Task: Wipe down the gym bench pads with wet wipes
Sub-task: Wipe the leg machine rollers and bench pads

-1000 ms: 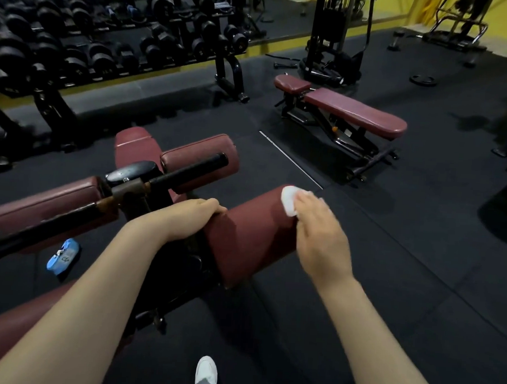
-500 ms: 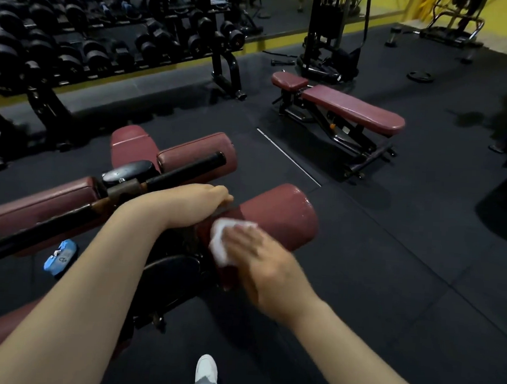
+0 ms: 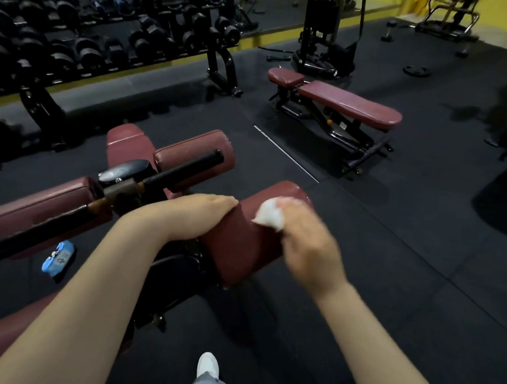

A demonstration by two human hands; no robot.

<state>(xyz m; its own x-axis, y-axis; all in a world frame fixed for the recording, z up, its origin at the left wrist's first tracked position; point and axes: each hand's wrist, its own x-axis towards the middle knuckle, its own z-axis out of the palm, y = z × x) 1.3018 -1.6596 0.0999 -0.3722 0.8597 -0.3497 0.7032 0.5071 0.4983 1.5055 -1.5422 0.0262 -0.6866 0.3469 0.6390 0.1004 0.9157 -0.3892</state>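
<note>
Padding of dark red, shiny vinyl is covering the cylindrical roller pad (image 3: 244, 238) that is lying near the middle of the view, on the right side of the black metal bench frame (image 3: 171, 272). The left hand (image 3: 200, 211) is resting on its left end, fingers curled over the top. The right hand (image 3: 305, 241) is pressing a crumpled white wet wipe (image 3: 270, 216) on the upper right part of the pad, gripping it with the fingers. This hand is blurred, so the single fingers are hard to make out. Two more dark red roller pads (image 3: 195, 156) are sitting behind, with a black bar (image 3: 183, 167) in front of them. A blue wipes packet (image 3: 58, 259) is lying on the black rubber floor (image 3: 389, 272), partly hidden. A dark red flat bench (image 3: 348, 104) is standing well apart.
</note>
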